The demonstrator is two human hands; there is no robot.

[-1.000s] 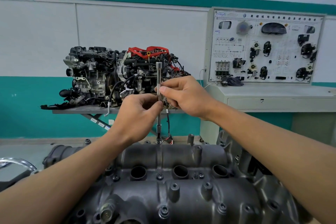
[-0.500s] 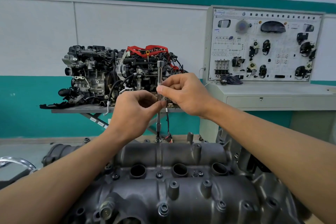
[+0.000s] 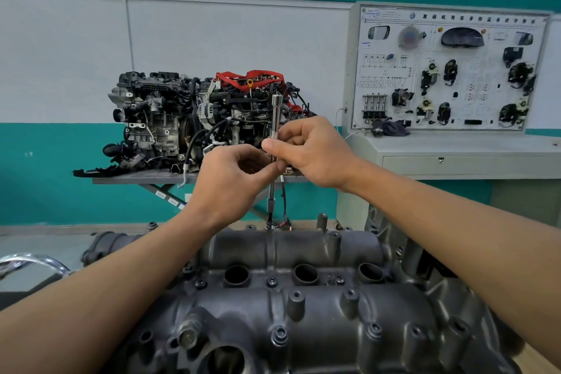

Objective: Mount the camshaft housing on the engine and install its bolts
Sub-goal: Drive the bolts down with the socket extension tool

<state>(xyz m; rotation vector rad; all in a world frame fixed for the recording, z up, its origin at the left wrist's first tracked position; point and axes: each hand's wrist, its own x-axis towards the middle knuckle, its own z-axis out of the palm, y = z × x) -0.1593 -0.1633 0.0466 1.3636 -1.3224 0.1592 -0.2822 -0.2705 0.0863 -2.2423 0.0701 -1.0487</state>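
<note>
**Both hands on upright driver at far edge of housing**

Far left, near: a curved chrome tube [image 3: 28, 261], cut off by the frame edge. Behind it, far: a complete display engine with red wiring [image 3: 194, 121] on a grey metal table [image 3: 136, 181] against the teal-and-white wall.

Centre: the left hand [image 3: 230, 182] has its fingers curled, with thumb and fingertips pinching the slim silver metal extension driver [image 3: 274, 118] low on its grip. The driver stands upright. Its lower tip sits on a small dark bolt head [image 3: 269, 225] at the far edge of the housing, about mid-length. The right hand [image 3: 315, 152] is just above and to the right of the left, touching it. Its thumb and forefinger pinch the knurled part of the same driver.

Near foreground: the dark grey cast-metal camshaft housing [image 3: 318, 319] lies flat across the bottom of the frame, under both forearms. Three round open bores [image 3: 306, 273] run across its middle, and other bolts sit in its bosses. Cannot tell how tight they are.

Right, far: a white training panel with car electrical parts [image 3: 449, 70] on a pale grey cabinet [image 3: 455, 158].
</note>
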